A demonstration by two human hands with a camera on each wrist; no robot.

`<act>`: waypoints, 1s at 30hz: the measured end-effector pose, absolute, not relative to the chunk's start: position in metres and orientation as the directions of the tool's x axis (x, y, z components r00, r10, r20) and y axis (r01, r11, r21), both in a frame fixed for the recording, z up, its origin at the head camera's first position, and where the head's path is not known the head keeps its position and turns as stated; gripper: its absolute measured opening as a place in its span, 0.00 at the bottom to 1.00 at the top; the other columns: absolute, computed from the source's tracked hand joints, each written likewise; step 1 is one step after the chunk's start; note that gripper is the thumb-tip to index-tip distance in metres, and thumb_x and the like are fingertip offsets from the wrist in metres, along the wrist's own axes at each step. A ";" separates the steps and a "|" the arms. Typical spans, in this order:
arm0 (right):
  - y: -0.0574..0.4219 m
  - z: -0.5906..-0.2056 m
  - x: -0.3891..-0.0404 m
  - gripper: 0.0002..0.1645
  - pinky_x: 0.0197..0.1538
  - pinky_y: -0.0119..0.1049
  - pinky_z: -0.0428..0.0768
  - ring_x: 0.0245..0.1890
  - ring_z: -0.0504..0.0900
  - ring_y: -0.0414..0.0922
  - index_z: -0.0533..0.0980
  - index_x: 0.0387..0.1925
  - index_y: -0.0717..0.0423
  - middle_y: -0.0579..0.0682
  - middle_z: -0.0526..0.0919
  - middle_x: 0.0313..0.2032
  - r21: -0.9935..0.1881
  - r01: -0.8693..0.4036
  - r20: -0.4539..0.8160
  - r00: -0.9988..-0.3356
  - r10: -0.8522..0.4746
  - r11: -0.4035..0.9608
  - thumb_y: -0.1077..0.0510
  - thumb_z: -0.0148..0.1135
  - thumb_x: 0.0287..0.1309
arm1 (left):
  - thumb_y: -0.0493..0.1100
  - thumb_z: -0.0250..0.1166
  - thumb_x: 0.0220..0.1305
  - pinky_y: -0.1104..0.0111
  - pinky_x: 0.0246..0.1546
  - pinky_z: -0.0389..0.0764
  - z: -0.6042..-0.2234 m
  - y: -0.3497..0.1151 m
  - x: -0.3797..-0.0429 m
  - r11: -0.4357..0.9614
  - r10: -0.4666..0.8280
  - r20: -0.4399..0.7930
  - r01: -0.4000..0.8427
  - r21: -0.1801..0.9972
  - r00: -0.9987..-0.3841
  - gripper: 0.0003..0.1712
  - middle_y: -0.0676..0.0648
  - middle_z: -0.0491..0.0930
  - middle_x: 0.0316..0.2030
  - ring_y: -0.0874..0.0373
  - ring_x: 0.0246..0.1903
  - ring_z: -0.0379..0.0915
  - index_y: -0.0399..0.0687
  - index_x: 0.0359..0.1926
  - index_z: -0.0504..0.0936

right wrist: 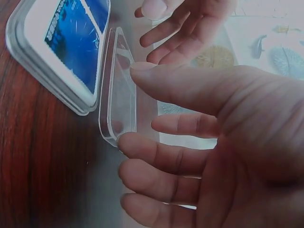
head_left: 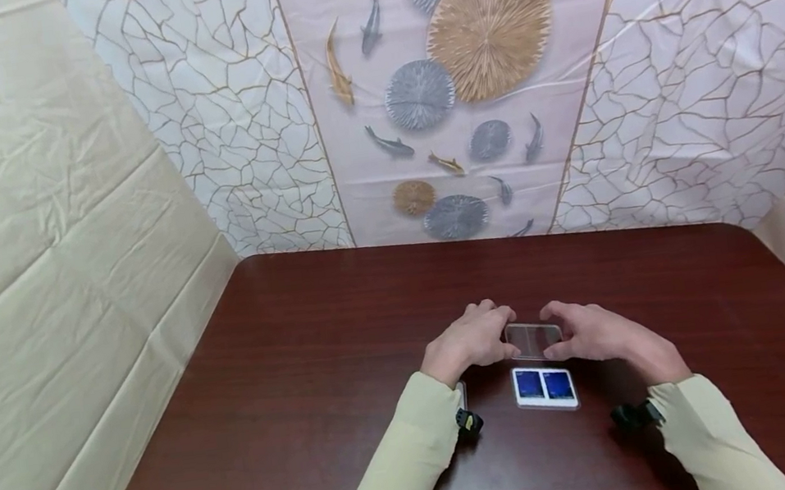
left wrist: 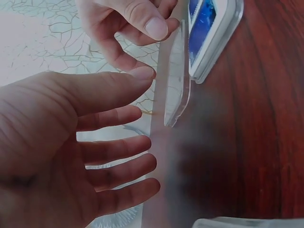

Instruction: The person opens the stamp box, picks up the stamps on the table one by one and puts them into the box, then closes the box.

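A clear plastic lid (head_left: pixel 534 340) lies on the table between the two hands. My left hand (head_left: pixel 475 337) is at its left end, with slightly bent, spread fingers and nothing gripped in the left wrist view. At the lid's right end is my right hand (head_left: pixel 593 332), thumb and fingers apart. In the right wrist view its index fingertip (right wrist: pixel 127 141) overlaps a corner of the lid (right wrist: pixel 116 95); whether it touches is unclear. Just on the near side sits a flat clear case (head_left: pixel 545 388) with a white insert and two dark blue printed panels.
Partly hidden under the left wrist is another clear-edged piece (head_left: pixel 463 395), whose rim (left wrist: pixel 247 222) shows in the left wrist view. The dark red-brown wooden table (head_left: pixel 292 390) meets a patterned cloth backdrop (head_left: pixel 386 196) at its far edge.
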State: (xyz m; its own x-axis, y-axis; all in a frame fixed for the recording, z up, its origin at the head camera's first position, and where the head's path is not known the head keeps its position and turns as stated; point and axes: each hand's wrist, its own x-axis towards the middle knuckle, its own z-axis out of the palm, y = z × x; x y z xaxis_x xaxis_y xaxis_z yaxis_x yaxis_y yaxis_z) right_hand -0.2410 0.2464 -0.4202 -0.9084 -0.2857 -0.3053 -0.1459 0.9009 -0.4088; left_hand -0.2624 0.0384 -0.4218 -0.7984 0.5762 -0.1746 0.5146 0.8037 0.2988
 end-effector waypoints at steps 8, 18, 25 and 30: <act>0.252 -0.423 -0.239 0.38 0.37 0.41 0.73 0.34 0.75 0.46 0.69 0.59 0.60 0.52 0.80 0.36 -0.410 -0.142 -0.306 -0.909 -0.282 0.901 0.48 0.73 0.52 | 0.58 0.67 0.62 0.69 0.50 0.73 -0.426 0.045 -0.261 0.796 0.596 -0.193 0.542 0.268 -0.780 0.30 0.55 0.73 0.58 0.59 0.51 0.66 0.58 0.63 0.73; 0.251 -0.432 -0.242 0.39 0.37 0.40 0.72 0.33 0.75 0.46 0.68 0.59 0.60 0.53 0.80 0.38 -0.418 -0.154 -0.297 -0.908 -0.294 0.896 0.49 0.74 0.50 | 0.57 0.68 0.61 0.69 0.46 0.72 -0.430 0.047 -0.262 0.794 0.602 -0.183 0.560 0.238 -0.777 0.28 0.56 0.76 0.53 0.59 0.45 0.65 0.58 0.60 0.76; 0.251 -0.434 -0.243 0.39 0.36 0.41 0.72 0.34 0.74 0.47 0.68 0.59 0.58 0.53 0.79 0.38 -0.414 -0.134 -0.302 -0.913 -0.275 0.900 0.47 0.74 0.50 | 0.56 0.68 0.61 0.69 0.45 0.74 -0.434 0.052 -0.262 0.791 0.610 -0.150 0.584 0.183 -0.778 0.26 0.55 0.76 0.55 0.57 0.46 0.65 0.59 0.59 0.77; 0.251 -0.435 -0.244 0.38 0.35 0.40 0.71 0.32 0.74 0.46 0.68 0.57 0.56 0.52 0.78 0.36 -0.410 -0.133 -0.306 -0.912 -0.273 0.902 0.46 0.75 0.49 | 0.53 0.67 0.63 0.66 0.47 0.75 -0.436 0.054 -0.259 0.801 0.597 -0.147 0.577 0.156 -0.789 0.23 0.55 0.75 0.55 0.56 0.48 0.66 0.60 0.58 0.77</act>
State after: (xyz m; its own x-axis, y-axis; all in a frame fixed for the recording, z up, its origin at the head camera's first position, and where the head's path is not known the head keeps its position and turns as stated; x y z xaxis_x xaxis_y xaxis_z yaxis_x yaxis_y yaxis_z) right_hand -0.2443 0.2506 -0.4351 -0.9121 -0.2730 -0.3060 -0.1325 0.9024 -0.4101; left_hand -0.2593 0.0544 -0.4355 -0.7888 0.5969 -0.1467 0.5773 0.8014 0.1563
